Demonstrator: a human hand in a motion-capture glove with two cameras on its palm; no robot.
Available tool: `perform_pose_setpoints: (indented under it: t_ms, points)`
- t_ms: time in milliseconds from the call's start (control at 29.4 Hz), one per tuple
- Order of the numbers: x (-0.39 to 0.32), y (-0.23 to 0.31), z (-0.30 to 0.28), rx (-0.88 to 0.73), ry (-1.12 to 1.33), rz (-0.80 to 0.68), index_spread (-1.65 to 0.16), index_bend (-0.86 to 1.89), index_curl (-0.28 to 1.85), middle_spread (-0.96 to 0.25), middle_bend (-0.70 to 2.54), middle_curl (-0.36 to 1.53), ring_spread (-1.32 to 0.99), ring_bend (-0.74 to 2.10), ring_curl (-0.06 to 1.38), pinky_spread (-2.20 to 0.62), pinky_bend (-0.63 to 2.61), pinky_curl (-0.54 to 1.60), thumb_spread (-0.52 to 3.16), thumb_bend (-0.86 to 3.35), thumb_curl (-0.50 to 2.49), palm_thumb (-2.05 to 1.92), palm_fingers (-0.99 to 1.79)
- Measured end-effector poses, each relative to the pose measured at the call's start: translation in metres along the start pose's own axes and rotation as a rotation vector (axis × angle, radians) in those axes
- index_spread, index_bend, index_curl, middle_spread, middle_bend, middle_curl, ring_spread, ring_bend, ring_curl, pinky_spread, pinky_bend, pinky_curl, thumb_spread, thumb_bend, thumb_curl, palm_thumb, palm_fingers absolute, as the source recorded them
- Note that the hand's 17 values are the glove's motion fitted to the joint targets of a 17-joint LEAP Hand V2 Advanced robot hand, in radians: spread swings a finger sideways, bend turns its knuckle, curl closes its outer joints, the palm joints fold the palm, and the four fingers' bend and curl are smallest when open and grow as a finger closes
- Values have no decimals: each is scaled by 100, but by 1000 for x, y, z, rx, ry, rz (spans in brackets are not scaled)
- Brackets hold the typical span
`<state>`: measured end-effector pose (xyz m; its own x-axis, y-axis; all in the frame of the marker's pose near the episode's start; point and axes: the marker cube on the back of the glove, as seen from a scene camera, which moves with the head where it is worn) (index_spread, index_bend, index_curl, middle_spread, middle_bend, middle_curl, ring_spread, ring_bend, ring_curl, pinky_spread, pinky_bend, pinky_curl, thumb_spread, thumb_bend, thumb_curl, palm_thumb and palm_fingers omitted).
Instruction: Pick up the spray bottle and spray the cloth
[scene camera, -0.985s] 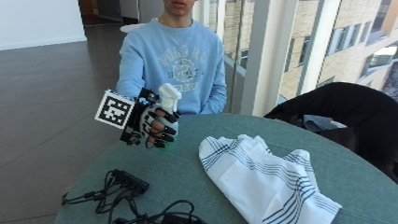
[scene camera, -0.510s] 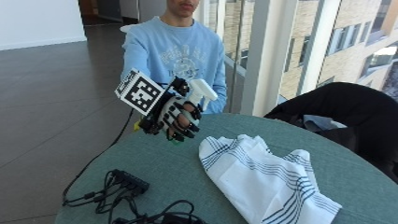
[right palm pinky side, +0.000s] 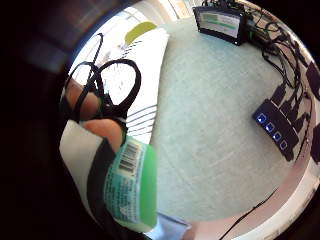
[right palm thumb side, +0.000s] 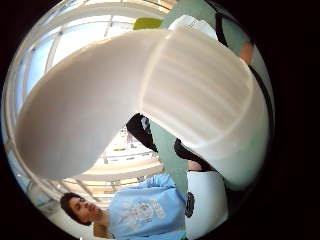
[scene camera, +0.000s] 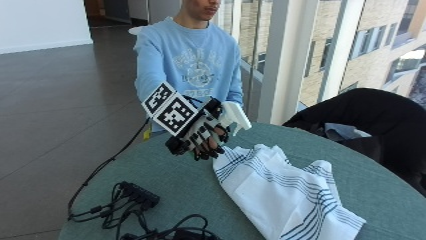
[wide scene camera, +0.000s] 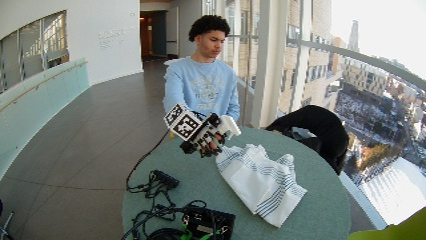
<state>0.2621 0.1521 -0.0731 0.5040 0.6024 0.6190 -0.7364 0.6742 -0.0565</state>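
My gloved right hand (scene camera: 203, 135) grips the spray bottle, held in the air over the green round table (scene camera: 173, 190), just beside the near end of the cloth. The bottle's white spray head (scene camera: 234, 116) sticks out past the fingers and tilts toward the cloth. In the little finger side palm view the bottle's green labelled body (right palm pinky side: 131, 184) lies against the palm, fingers (right palm pinky side: 102, 131) curled round it. The white trigger head (right palm thumb side: 150, 95) fills the thumb side palm view. The white cloth with dark stripes (scene camera: 283, 192) lies crumpled on the table.
A black power strip (scene camera: 136, 194) and tangled cables (scene camera: 166, 227) lie at the table's near left. A black box with a screen (wide scene camera: 210, 222) sits at the table's front edge. A dark jacket on a chair (scene camera: 363, 117) stands behind the table at the right.
The hand has carried the bottle rightward toward the cloth and tipped it, so the spray head now points over the cloth's near end.
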Motion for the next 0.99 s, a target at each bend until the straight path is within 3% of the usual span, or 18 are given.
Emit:
perform_pose_setpoints:
  t_ms: [985]
  points:
    - [-2,-2,14,-111,17,37,-23,16,45,-7,15,34,-2,68,42,4,39,38,63,-3,66,95,114]
